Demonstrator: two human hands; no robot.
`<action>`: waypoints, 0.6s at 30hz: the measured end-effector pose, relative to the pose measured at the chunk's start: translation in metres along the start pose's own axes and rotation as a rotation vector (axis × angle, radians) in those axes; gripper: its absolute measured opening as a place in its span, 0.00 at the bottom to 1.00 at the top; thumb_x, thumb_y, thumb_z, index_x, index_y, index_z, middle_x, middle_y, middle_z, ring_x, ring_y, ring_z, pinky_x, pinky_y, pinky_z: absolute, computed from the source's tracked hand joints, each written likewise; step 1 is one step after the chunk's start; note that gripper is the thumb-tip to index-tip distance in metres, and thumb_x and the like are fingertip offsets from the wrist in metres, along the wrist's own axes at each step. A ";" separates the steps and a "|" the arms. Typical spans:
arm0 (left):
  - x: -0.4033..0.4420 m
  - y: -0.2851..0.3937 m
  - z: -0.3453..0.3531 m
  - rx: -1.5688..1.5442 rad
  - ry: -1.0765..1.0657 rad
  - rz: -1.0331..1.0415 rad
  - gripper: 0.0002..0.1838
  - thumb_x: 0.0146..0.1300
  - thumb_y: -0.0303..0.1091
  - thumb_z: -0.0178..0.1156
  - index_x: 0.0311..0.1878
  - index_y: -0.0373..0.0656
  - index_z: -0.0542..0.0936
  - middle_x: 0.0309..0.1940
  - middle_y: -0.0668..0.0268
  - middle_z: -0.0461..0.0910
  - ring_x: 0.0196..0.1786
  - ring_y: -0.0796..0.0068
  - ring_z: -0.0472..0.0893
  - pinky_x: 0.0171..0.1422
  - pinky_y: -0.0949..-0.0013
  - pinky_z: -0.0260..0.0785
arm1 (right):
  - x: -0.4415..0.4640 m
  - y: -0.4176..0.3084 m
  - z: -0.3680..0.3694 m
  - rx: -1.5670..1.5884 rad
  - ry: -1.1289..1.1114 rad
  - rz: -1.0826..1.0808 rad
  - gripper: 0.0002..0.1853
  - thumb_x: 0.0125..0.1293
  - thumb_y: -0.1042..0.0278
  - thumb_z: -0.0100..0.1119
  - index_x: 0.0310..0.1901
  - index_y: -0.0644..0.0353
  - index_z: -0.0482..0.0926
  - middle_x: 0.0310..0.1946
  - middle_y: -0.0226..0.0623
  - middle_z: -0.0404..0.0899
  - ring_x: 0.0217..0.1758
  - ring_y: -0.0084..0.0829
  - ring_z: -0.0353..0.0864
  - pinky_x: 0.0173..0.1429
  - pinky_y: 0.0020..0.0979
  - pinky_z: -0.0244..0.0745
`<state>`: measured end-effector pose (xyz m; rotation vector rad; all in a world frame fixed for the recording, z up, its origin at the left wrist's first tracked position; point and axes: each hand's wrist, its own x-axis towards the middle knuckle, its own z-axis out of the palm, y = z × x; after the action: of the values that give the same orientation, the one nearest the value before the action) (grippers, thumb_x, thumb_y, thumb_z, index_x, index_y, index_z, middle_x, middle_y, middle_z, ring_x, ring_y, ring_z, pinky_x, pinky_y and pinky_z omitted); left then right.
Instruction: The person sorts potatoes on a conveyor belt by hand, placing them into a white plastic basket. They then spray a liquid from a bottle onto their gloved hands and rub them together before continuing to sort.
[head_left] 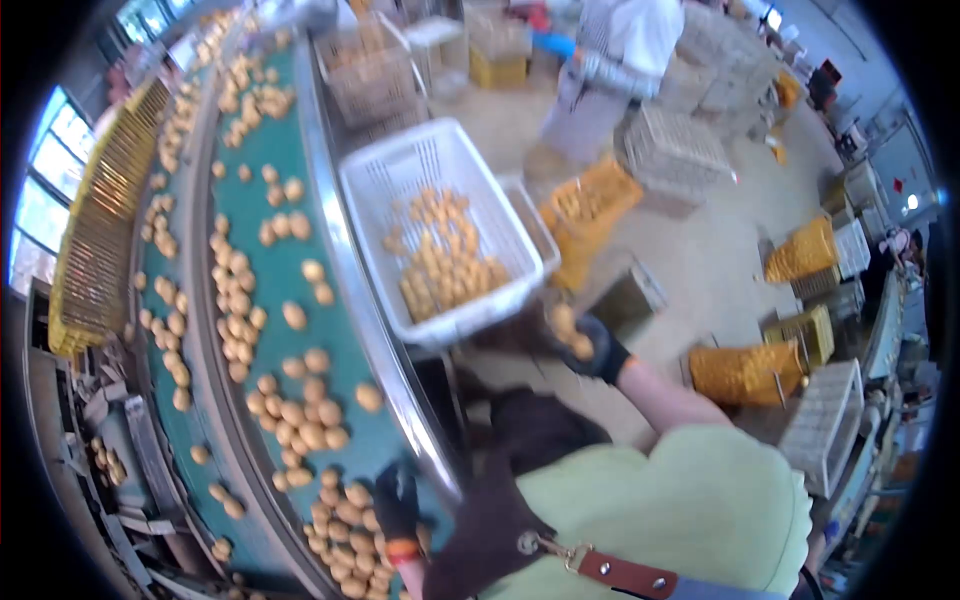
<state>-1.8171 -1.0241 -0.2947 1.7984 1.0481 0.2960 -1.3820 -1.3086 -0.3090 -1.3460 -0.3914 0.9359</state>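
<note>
My right hand point(597, 352), in a dark glove, is closed around a few potatoes point(566, 330) beside the white plastic crate point(448, 333). That crate has a heap of potatoes point(450, 260) in it. Over the near edge of the green conveyor belt point(355, 425) is my left hand point(398, 503), also dark-gloved, with an orange band at the wrist. Its fingers look stretched out, with nothing visible in them. A dense cluster of potatoes point(345, 535) lies on the belt right beside it.
A metal rail point(350, 250) edges the belt, and a divider point(210, 290) splits off a second lane with potatoes. Behind the white crate stand an orange sack point(580, 215) and a grey crate point(678, 145). Another person point(615, 60) stands at the back. More sacks point(745, 373) lie at right.
</note>
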 end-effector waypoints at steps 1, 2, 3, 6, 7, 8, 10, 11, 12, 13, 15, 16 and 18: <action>-0.001 0.019 -0.002 0.086 -0.026 0.033 0.19 0.70 0.32 0.66 0.61 0.36 0.81 0.57 0.55 0.84 0.57 0.61 0.83 0.64 0.64 0.74 | -0.009 0.011 -0.037 -0.898 0.069 -0.372 0.11 0.73 0.67 0.60 0.53 0.59 0.82 0.47 0.43 0.86 0.55 0.38 0.85 0.60 0.39 0.80; -0.007 0.001 0.007 0.016 0.026 0.043 0.20 0.67 0.30 0.68 0.62 0.37 0.80 0.57 0.57 0.84 0.56 0.63 0.83 0.64 0.64 0.74 | -0.030 -0.032 -0.027 -0.943 0.176 -0.215 0.10 0.68 0.62 0.62 0.47 0.55 0.84 0.43 0.35 0.88 0.46 0.36 0.88 0.54 0.39 0.84; -0.014 -0.017 0.012 0.153 0.087 0.152 0.22 0.66 0.27 0.69 0.62 0.40 0.79 0.56 0.60 0.84 0.55 0.63 0.83 0.63 0.65 0.75 | -0.041 -0.044 -0.029 -1.147 0.271 -0.333 0.08 0.68 0.64 0.61 0.43 0.56 0.85 0.37 0.34 0.87 0.40 0.40 0.87 0.51 0.38 0.84; -0.046 -0.020 0.013 0.251 0.134 0.162 0.23 0.66 0.43 0.72 0.60 0.47 0.81 0.56 0.53 0.84 0.60 0.62 0.82 0.65 0.48 0.73 | -0.010 0.069 -0.147 -1.556 0.357 -0.498 0.10 0.69 0.66 0.55 0.47 0.47 0.85 0.34 0.36 0.86 0.38 0.43 0.86 0.47 0.41 0.83; -0.057 -0.014 0.012 0.270 0.158 0.140 0.23 0.65 0.44 0.71 0.60 0.46 0.81 0.57 0.53 0.83 0.61 0.61 0.81 0.66 0.47 0.72 | 0.000 0.062 -0.137 -1.403 0.384 -0.107 0.07 0.70 0.64 0.55 0.44 0.48 0.82 0.32 0.36 0.84 0.35 0.38 0.85 0.41 0.42 0.82; -0.064 -0.009 0.013 0.312 0.187 0.120 0.24 0.64 0.44 0.71 0.60 0.46 0.81 0.58 0.53 0.82 0.62 0.60 0.80 0.67 0.47 0.71 | 0.013 0.059 -0.126 -1.212 0.383 0.282 0.06 0.72 0.62 0.55 0.42 0.50 0.80 0.31 0.37 0.81 0.32 0.32 0.84 0.34 0.43 0.80; -0.081 -0.004 0.014 0.387 0.238 0.085 0.25 0.63 0.46 0.71 0.60 0.46 0.81 0.60 0.53 0.81 0.64 0.58 0.79 0.69 0.47 0.69 | 0.095 0.086 -0.113 -0.169 0.390 0.343 0.10 0.72 0.58 0.58 0.45 0.53 0.81 0.32 0.35 0.80 0.33 0.30 0.83 0.32 0.39 0.79; -0.088 -0.003 0.016 0.427 0.269 0.073 0.26 0.62 0.46 0.71 0.60 0.45 0.81 0.61 0.52 0.80 0.65 0.57 0.78 0.70 0.46 0.67 | 0.123 0.079 -0.054 -0.587 0.268 -0.163 0.12 0.71 0.57 0.59 0.47 0.53 0.83 0.33 0.35 0.81 0.34 0.31 0.82 0.33 0.35 0.79; -0.097 -0.004 0.019 0.462 0.299 0.062 0.26 0.62 0.47 0.71 0.60 0.45 0.81 0.62 0.52 0.79 0.66 0.56 0.77 0.71 0.46 0.66 | 0.121 0.009 0.042 -0.680 0.263 -0.163 0.16 0.70 0.57 0.60 0.50 0.61 0.83 0.48 0.49 0.85 0.55 0.48 0.84 0.60 0.41 0.77; -0.106 -0.005 0.023 0.497 0.331 0.051 0.27 0.61 0.47 0.71 0.60 0.45 0.81 0.63 0.52 0.79 0.67 0.55 0.76 0.72 0.46 0.65 | 0.129 -0.020 0.102 -0.852 0.172 -0.404 0.18 0.71 0.56 0.60 0.52 0.60 0.83 0.47 0.48 0.86 0.53 0.47 0.85 0.59 0.41 0.77; -0.123 -0.004 0.034 0.572 0.410 0.024 0.28 0.60 0.49 0.71 0.60 0.44 0.81 0.66 0.52 0.77 0.70 0.53 0.74 0.74 0.45 0.63 | 0.144 -0.040 0.193 -0.891 -0.128 -0.416 0.22 0.70 0.52 0.60 0.57 0.59 0.82 0.53 0.48 0.85 0.56 0.47 0.85 0.60 0.42 0.79; -0.130 -0.006 0.038 0.605 0.455 0.008 0.29 0.59 0.49 0.70 0.60 0.44 0.81 0.67 0.52 0.76 0.71 0.51 0.73 0.75 0.45 0.62 | 0.163 -0.011 0.220 -1.038 -0.267 -0.785 0.26 0.68 0.48 0.62 0.60 0.56 0.81 0.58 0.46 0.83 0.59 0.46 0.84 0.63 0.43 0.78; -0.147 -0.011 0.046 0.699 0.532 -0.048 0.30 0.58 0.50 0.70 0.60 0.44 0.81 0.69 0.52 0.75 0.73 0.49 0.71 0.77 0.45 0.60 | 0.130 -0.040 0.295 -1.154 -0.408 -0.576 0.31 0.65 0.44 0.64 0.63 0.55 0.79 0.59 0.46 0.82 0.60 0.48 0.83 0.64 0.46 0.78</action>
<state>-1.8822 -1.1646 -0.2895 2.3747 1.7192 0.4276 -1.5044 -1.0159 -0.2382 -1.8667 -1.7200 0.4454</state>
